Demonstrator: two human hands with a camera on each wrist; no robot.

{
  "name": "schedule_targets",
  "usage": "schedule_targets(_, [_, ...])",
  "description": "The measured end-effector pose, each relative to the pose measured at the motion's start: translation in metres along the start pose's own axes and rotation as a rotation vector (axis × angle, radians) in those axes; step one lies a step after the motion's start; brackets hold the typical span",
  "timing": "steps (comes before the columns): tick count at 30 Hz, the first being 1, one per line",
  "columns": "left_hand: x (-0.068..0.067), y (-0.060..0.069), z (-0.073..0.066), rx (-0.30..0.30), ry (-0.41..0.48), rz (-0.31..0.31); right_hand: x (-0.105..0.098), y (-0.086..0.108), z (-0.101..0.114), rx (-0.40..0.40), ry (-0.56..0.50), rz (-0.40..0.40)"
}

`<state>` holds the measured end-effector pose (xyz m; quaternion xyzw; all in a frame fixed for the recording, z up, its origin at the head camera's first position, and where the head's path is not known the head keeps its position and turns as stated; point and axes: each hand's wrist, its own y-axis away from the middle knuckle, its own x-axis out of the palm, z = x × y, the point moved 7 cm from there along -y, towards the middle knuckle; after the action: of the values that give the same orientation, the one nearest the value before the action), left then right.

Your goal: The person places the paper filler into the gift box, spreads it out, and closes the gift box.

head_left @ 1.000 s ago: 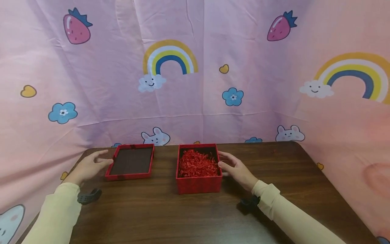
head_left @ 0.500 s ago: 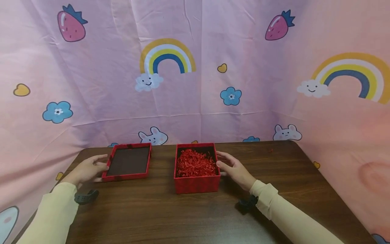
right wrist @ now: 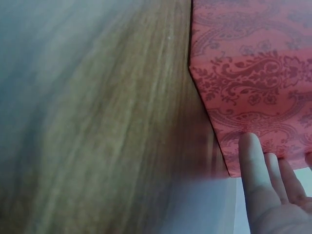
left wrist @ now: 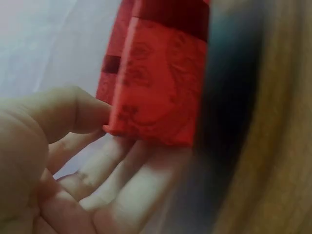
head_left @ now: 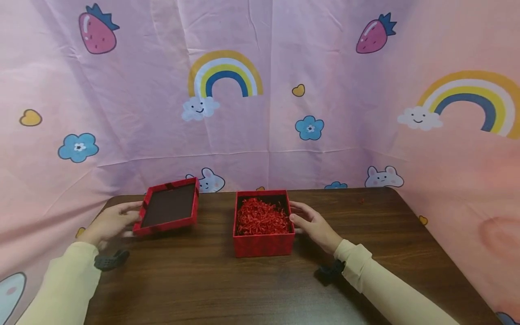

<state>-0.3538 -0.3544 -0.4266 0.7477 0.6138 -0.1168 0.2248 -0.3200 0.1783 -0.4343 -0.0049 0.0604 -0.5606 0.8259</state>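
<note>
My left hand [head_left: 114,223] grips the left edge of a shallow red box lid [head_left: 168,205] with dark lining and a dark red ribbon. The lid is tilted and raised off the table, its inside facing up. In the left wrist view, the thumb lies on one side of the patterned lid [left wrist: 156,87] and the fingers lie under it. My right hand [head_left: 314,225] rests against the right side of a deep red box [head_left: 264,246]. Its fingers [right wrist: 253,163] look fairly straight along the patterned wall in the right wrist view. Red paper shreds [head_left: 262,217] fill the box.
Both things are over a dark wooden table [head_left: 195,289]. A printed cloth [head_left: 243,131] hangs behind and at the sides of the table. One small red scrap [head_left: 362,201] lies at the back right.
My left hand has closed on the lid's left edge and lifted it, tilting its right side upward. The right hand and the box have stayed in place.
</note>
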Motion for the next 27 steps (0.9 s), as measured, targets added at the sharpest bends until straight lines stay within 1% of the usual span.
schedule_targets(4, [-0.002, 0.002, -0.014, 0.013, 0.047, 0.007, -0.001, -0.001, 0.0, 0.003, 0.006, 0.001])
schedule_targets(8, [0.0, 0.002, -0.028, 0.032, 0.044, 0.0, -0.001, -0.002, -0.001, 0.011, 0.015, -0.001])
schedule_targets(10, [0.004, 0.001, -0.035, 0.036, 0.067, 0.002, -0.002, -0.002, -0.002, 0.016, 0.018, -0.005])
schedule_targets(13, [0.008, 0.0, -0.045, 0.032, 0.048, 0.001, -0.002, -0.002, -0.003, 0.018, 0.015, -0.007])
schedule_targets(17, [0.015, 0.0, -0.063, 0.035, 0.017, -0.005, -0.001, -0.002, -0.003, 0.014, 0.005, -0.004])
schedule_targets(20, [0.021, 0.001, -0.077, 0.033, 0.012, -0.008, -0.002, -0.002, -0.003, 0.016, 0.006, -0.002])
schedule_targets(24, [0.03, 0.001, -0.094, 0.031, 0.022, 0.009, -0.002, -0.002, -0.003, 0.017, 0.005, 0.001])
schedule_targets(27, [0.036, 0.003, -0.106, 0.047, 0.028, 0.019, -0.001, -0.002, -0.002, 0.018, 0.003, 0.007])
